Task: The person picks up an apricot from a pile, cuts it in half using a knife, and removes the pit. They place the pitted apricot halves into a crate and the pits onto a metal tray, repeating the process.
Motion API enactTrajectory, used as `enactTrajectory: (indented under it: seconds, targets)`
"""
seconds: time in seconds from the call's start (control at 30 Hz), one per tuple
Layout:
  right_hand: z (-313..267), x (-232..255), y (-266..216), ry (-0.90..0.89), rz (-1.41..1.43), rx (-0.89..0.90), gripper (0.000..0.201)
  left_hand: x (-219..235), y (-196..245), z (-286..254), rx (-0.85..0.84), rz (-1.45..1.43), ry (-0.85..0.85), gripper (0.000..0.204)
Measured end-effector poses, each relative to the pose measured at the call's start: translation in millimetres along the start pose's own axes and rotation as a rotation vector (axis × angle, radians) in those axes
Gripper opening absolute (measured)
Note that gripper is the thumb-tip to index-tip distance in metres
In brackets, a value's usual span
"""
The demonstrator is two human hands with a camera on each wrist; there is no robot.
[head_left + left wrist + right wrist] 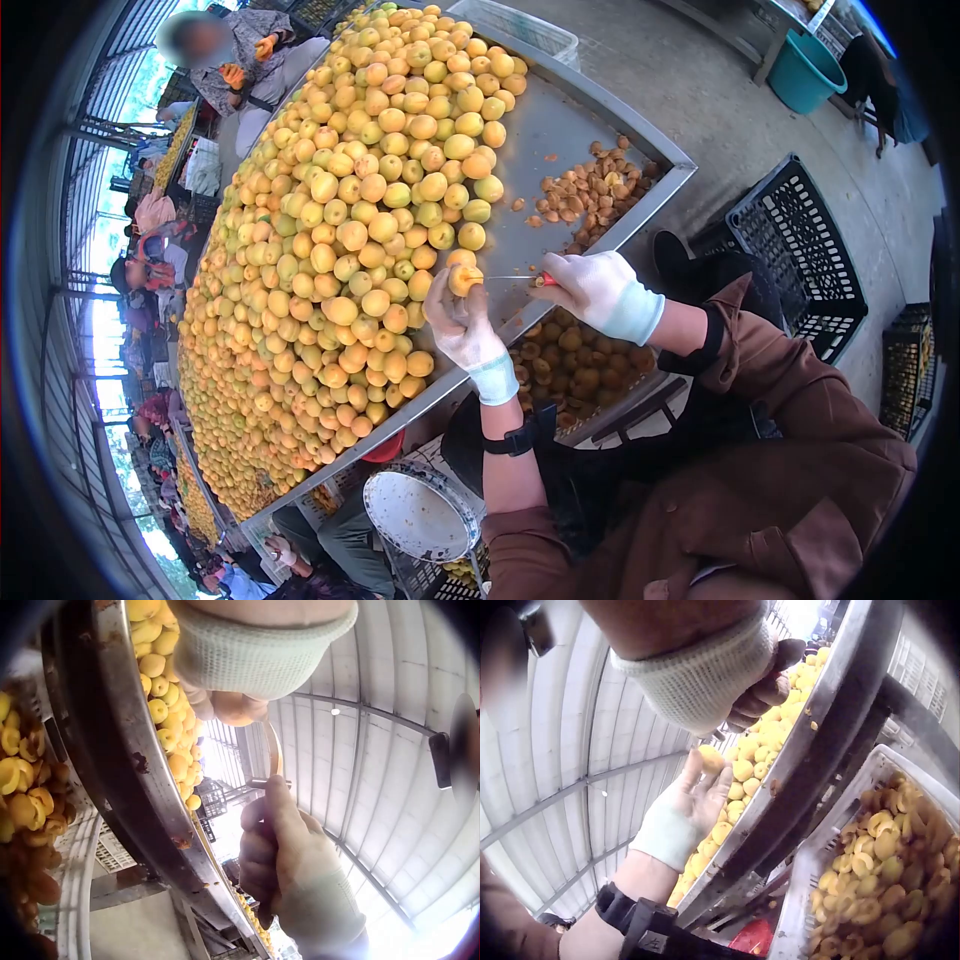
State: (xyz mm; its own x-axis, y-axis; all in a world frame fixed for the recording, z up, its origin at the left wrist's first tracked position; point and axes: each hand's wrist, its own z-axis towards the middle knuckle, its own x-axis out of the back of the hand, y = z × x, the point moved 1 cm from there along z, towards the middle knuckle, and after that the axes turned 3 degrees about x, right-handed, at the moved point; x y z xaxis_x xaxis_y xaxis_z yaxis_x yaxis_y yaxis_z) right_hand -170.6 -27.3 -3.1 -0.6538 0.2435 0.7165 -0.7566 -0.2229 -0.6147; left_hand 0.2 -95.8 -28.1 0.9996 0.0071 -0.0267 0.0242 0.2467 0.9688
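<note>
While the left hand [466,335] pinches one apricot [464,279] at its fingertips, the right hand [605,292] grips the red handle [543,280] of a slim knife [510,277], as the head view shows. The blade reaches across to the fruit, near the edge of the metal table [640,225] and beside the big pile [340,200]. An apricot this size should be light, and probably tender under the skin — a firm squeeze would likely bruise it. Its rounded sides look the best place to hold, with fingertips well off the blade's path.

From the left wrist, the apricot shows below the left cuff [255,656], fingers on either side, and the thumb [281,806] of the right hand lies along the knife. The blade looks thin and stiff, so the handle is the only safe hold; juice could make gloves and skin slippery.

From the right wrist, the apricot sits up at the fingertips of the left hand, the palm not wrapped round it. The cut fruit [870,877] in the white crate [795,900] looks softer — better scooped loosely than pinched.
</note>
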Motion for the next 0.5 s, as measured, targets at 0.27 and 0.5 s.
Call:
enactTrajectory:
  seconds: [0.27,0.5]
  targets:
    - [-4.1,-18.9,-3.2,-0.028,-0.037,-0.089,0.029,-7.3,-0.3,-9.3,0.204,-0.178,0.011,0.038]
    - [-6.7,-28.3,-11.2,-0.011,-0.027,-0.104,0.029,-9.7,-0.9,-19.9,0.373,-0.224,-0.068,0.055]
